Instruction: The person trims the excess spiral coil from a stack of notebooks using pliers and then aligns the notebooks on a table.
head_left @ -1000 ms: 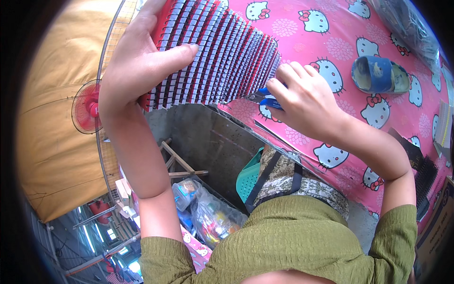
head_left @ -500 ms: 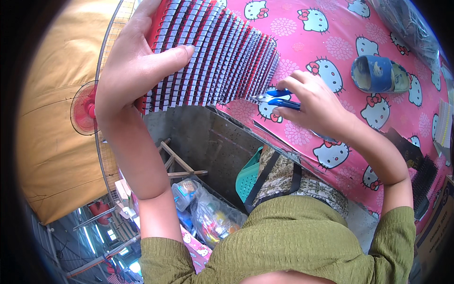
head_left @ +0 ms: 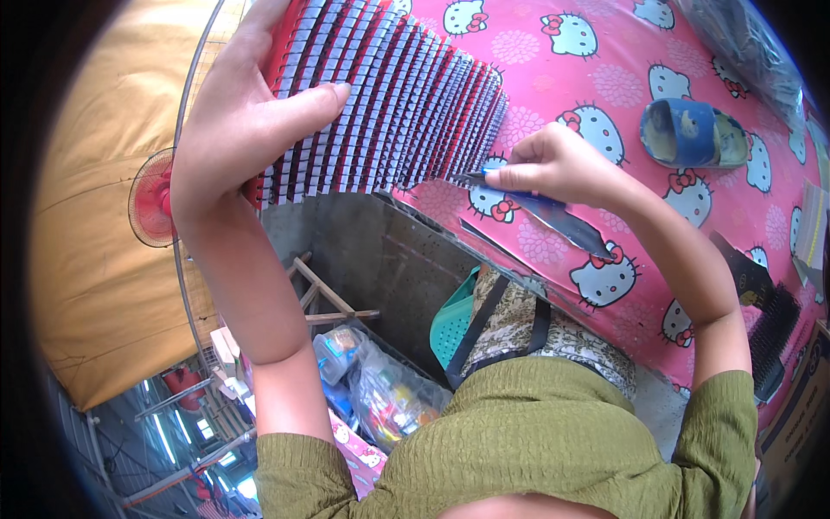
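Note:
My left hand (head_left: 233,121) grips the left edge of a red board (head_left: 278,60) crossed by many rows of small pale pieces with black between them. Its thumb lies over the rows. The board tilts across the table's near-left corner. My right hand (head_left: 553,164) is closed around a pair of blue-handled nippers (head_left: 492,173), seen edge-on, partly hidden by the fingers and a little blurred. Their dark tips are at the board's lower right corner. Whether they touch a piece, I cannot tell. Below this hand a dark, pointed strip (head_left: 592,240) lies on the table.
The table has a pink cartoon-print cover (head_left: 519,48). On it are a blue slipper (head_left: 694,134), clear plastic wrap (head_left: 748,52) and a black bristly piece (head_left: 775,333). A red fan (head_left: 153,199) stands at left. Below sit a wooden frame (head_left: 324,290), filled plastic bags (head_left: 389,394) and a green basket (head_left: 454,324).
My right hand has turned and its fingers have closed in, so the nippers show edge-on, uncovering more of the dark strip. My left hand and the board have barely shifted.

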A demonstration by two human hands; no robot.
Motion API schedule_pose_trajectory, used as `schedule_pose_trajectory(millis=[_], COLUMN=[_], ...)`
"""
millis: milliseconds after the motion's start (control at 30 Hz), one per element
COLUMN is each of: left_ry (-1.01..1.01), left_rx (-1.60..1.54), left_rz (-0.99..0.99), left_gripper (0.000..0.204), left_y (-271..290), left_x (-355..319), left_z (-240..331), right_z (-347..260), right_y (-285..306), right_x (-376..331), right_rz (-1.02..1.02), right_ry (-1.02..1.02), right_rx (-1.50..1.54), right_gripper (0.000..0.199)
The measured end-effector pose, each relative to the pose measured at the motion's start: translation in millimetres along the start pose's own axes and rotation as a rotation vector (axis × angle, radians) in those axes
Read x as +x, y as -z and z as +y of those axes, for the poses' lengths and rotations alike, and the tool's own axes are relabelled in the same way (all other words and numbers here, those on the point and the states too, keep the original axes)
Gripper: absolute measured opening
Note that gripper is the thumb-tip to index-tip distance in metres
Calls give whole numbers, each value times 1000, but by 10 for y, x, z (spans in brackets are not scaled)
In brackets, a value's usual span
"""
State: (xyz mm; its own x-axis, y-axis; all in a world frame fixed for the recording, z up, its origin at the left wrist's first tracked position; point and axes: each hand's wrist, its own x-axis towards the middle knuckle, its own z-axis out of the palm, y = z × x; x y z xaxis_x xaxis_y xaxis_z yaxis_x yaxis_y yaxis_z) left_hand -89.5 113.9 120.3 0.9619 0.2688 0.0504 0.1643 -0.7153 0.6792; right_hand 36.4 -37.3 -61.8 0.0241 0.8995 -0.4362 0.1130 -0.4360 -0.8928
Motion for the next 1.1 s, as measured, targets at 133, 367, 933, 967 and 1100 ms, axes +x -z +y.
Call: schedule_pose_trajectory(millis=[133,367,933,967,1100], left_ry=[0,-38,-387,-452,-480], left_rx=[-26,10,1167,1244,1401], left_rz=[-31,41,-449,-526,-824], left_gripper=[81,82,70,67,63], left_y=[28,-2,-477,-605,-877], left_x=[15,-1,-98,-139,-54], left_z=[4,-2,556,432,-132], right_z=[232,456,530,515,590], right_y=[-203,-317,-279,-293,-371], right_x=[4,-1,-80,-87,-35], right_rz=[222,774,794,805,857], right_ry=[322,791,814,830,818], right_rx=[-91,-751,-721,-723,-721], right_gripper=[37,45,46,45,45])
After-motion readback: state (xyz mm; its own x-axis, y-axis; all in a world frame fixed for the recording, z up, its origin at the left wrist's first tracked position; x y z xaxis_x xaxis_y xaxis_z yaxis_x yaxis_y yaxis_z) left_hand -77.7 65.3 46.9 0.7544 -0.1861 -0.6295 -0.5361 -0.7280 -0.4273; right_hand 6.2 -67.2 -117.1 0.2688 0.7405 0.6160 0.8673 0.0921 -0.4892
